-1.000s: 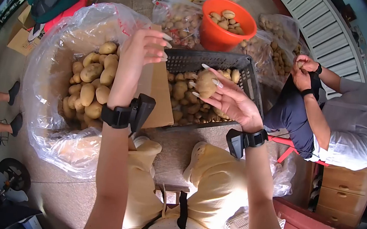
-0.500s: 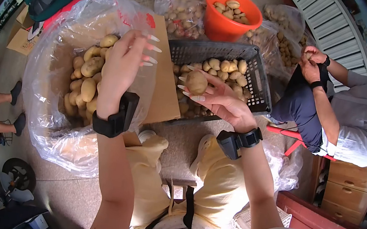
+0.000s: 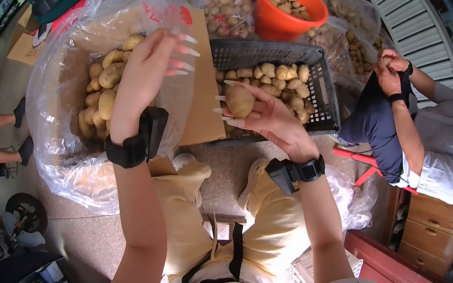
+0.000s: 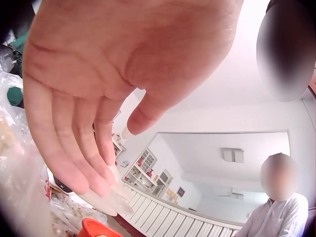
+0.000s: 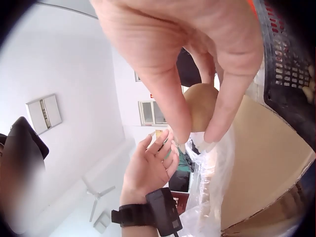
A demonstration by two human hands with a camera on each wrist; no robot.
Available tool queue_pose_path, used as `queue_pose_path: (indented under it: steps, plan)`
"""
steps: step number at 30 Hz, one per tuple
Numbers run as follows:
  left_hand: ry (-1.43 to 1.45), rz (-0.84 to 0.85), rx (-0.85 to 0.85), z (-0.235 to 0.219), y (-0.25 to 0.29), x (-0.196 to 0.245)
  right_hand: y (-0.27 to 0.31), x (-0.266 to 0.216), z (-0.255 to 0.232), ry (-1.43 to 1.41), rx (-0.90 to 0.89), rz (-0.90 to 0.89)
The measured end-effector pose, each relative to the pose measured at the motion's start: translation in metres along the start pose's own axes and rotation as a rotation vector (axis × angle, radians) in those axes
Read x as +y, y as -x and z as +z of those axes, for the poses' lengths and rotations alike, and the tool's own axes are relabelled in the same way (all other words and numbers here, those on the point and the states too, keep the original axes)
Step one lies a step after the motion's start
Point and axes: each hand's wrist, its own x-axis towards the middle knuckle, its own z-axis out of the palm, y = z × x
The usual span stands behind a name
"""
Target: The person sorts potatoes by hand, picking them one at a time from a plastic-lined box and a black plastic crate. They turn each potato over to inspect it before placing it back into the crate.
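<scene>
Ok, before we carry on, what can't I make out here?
Part of the potato pile in the plastic-lined box: head view, behind the left grip.
Sides of the held potato: right wrist view, covered by the right grip.
Most of the orange bucket: left wrist view, cut off by the bottom edge.
What the seated person holds: head view, too small.

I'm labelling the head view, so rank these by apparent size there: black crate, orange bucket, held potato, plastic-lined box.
1. Plastic-lined box
2. Black crate
3. Orange bucket
4. Held potato, smallest though nearer the camera
</scene>
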Motion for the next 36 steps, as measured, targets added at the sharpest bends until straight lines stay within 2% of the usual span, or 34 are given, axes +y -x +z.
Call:
queue_pose_path:
  steps: [4,10,23,30,36]
  plan:
    - [-0.006,-0.007,-0.011,-0.002,-0.002,-0.003,0.002,-0.002,0.003,0.025,0.023,0.023]
    - [-0.022,-0.01,-0.023,-0.003,-0.002,-0.004,0.005,-0.003,0.0,0.047,-0.037,0.026]
    - [0.079,-0.035,-0.139,0.008,0.01,0.02,0.01,-0.008,0.004,0.107,0.011,-0.029]
    - [0.079,-0.049,-0.151,0.013,0.009,0.017,0.01,-0.008,0.002,0.109,0.076,-0.018]
    - [0.065,-0.05,-0.235,0.018,0.01,0.016,0.01,-0.007,-0.001,0.117,0.089,0.01]
